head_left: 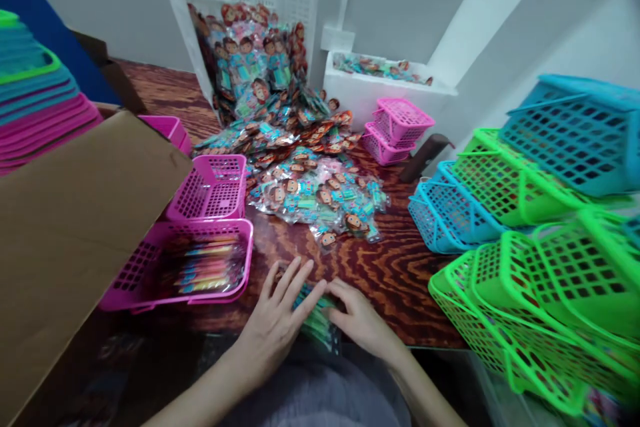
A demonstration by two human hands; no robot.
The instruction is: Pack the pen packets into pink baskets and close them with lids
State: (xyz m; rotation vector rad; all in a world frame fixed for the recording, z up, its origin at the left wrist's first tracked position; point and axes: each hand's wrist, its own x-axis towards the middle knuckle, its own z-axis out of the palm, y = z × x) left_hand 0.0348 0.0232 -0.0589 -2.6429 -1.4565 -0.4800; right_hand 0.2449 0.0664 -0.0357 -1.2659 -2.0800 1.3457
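At the table's front edge, a small stack of clear packets with green and blue contents (317,320) lies between my hands. My left hand (280,310) rests over the left part of the stack with its fingers spread. My right hand (357,317) has its thumb and fingers closed on the stack's right edge. Beyond my hands, a big pile of similar packets with printed cartoon figures (320,190) spreads over the wooden table (400,267), reaching back into a tipped white crate (195,33).
Pink baskets (250,260), one with wrapped sticks inside, and a cardboard flap (90,227) are at left. Green baskets (505,320) and blue baskets (425,213) crowd the right. A white foam box (345,90) and small pink baskets (385,147) stand behind.
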